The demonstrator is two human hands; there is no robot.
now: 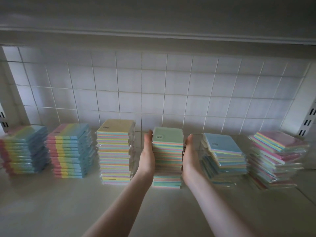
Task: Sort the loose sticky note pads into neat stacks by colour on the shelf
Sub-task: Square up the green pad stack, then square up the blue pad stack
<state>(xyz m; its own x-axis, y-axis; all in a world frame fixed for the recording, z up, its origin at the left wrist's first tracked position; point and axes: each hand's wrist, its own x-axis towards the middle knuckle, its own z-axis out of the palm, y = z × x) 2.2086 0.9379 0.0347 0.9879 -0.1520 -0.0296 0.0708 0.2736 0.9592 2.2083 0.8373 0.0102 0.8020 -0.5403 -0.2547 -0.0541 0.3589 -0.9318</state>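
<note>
Head view, one frame, dim light. Shelf surface (51,202) fills the lower half of the frame; white tiled wall (153,86) across the middle; underside of an upper shelf (153,17) along the top.

Far left, lower-middle: first striped stack (24,149), pads banded pink, yellow, green, blue; edges slightly fanned.

Just right of it: second striped stack (70,151), same banding, squarer sides.

Left of centre: yellow-topped stack (115,151), tallest of the row, in clear wrap, sides show thin rainbow layers.

Centre: left hand (147,156) lies flat against the left side of the green-topped stack (167,156). Fingers straight and pressed together, tips reaching near the stack's top edge. Thumb position: cannot tell.

The green-topped stack stands on the shelf, centre frame, between the yellow-topped stack and the blue-topped one, apart from both.

Right hand (189,154) mirrors the left on the stack's right side: palm toward the pads, fingers straight and together, pointing to the wall. Both forearms enter from the bottom edge.

Right of centre: blue-topped stack (224,154), uneven, upper pads twisted off line.

Far right: pink-topped stack (277,158), wrapped, the most skewed, pads splayed toward the right.

Slotted bracket rail (309,120) at right edge, another at far left edge.
</note>
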